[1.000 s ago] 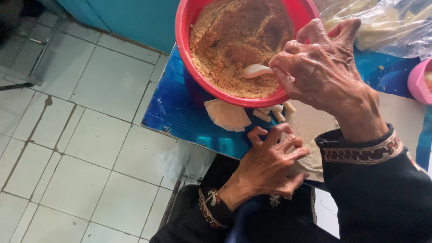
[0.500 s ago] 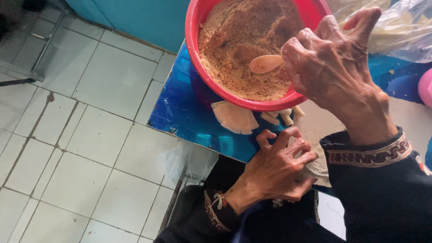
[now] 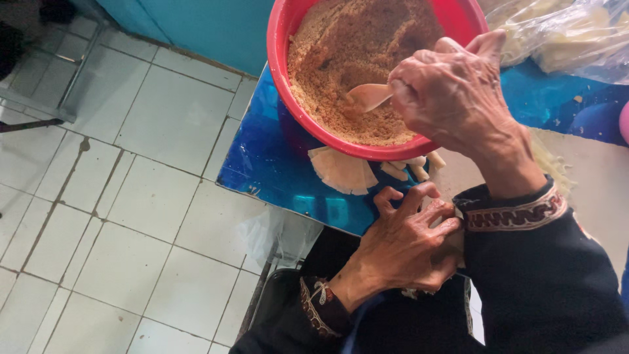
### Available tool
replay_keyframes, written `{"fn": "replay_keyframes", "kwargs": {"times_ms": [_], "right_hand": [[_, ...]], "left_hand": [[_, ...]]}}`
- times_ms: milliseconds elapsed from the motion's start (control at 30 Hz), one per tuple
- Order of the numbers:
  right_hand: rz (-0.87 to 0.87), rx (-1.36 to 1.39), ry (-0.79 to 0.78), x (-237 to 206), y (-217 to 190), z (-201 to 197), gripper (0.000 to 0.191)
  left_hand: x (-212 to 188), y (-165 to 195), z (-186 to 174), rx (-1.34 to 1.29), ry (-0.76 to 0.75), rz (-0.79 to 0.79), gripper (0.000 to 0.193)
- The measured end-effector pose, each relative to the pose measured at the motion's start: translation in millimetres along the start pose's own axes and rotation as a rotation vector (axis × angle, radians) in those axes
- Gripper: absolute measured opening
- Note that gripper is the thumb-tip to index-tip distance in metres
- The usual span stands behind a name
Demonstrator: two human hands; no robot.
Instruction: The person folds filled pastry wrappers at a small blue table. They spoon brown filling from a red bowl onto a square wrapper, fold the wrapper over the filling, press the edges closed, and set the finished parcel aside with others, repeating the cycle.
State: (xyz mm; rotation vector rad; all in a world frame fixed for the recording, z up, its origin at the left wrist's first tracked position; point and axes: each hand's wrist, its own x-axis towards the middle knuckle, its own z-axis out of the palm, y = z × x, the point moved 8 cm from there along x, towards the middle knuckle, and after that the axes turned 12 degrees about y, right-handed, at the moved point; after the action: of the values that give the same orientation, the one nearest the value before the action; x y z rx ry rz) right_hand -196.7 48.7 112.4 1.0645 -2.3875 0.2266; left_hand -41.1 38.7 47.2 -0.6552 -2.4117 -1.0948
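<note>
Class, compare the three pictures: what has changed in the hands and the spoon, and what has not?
The right hand has turned the pale spoon, sinking its tip into the brown crumbs. It keeps its grip. The left hand stays at the table edge, and the red bowl and the pale wrappers lie unmoved.

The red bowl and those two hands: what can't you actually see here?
Head view only:
- Red bowl: far rim cut off by the top edge.
- Spoon: handle hidden inside the right hand.
- Left hand: whatever its curled fingers press is hidden.
- Plastic bag: contents blurred, partly off frame.
</note>
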Motion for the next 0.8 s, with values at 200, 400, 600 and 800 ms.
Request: {"fn": "replay_keyframes", "kwargs": {"times_ms": [200, 400, 600, 800], "right_hand": [[0.210, 0.081, -0.001, -15, 19, -35, 0.016], [0.295, 0.316, 0.032, -69, 25, -84, 0.010], [0.532, 0.119, -0.014, -180, 28, -126, 0.007], [0.486, -0.105, -0.025, -239, 7, -125, 0.014]], "left_hand": [[1, -1, -1, -0.013, -0.007, -0.028, 0.052], [2, -2, -5, 0.039, 0.078, -0.057, 0.049], [-2, 1, 5, -0.001, 0.019, -0.057, 0.046], [1, 8, 4, 0.034, 0.020, -0.018, 0.040]]}}
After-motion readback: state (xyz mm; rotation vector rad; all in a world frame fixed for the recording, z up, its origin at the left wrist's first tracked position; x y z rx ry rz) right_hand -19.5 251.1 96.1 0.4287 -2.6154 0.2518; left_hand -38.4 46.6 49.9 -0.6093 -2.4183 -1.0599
